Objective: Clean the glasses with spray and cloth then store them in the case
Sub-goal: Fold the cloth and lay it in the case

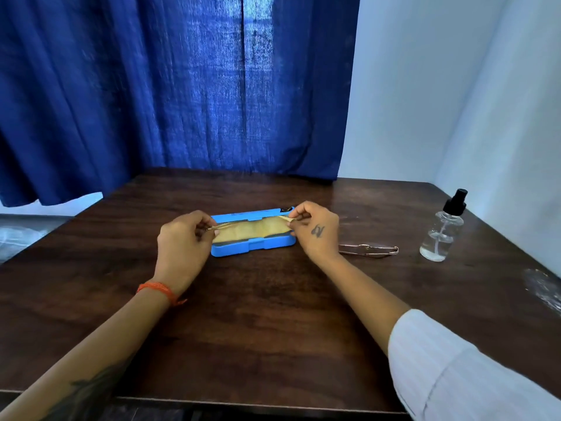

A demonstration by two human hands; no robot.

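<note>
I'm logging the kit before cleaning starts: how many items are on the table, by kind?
Glasses case (blue, open): 1
Cloth (yellowish, pinched at its ends by the left hand and right hand, over the case): 1
Glasses (folded, right of the case): 1
Spray bottle (clear, black pump): 1
Total: 4

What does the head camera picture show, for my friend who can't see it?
Two hands, left and right, each pinch an end of a yellow cloth stretched over an open blue case on a dark wooden table. Folded glasses and a clear spray bottle sit to the right, before a blue curtain.
</note>
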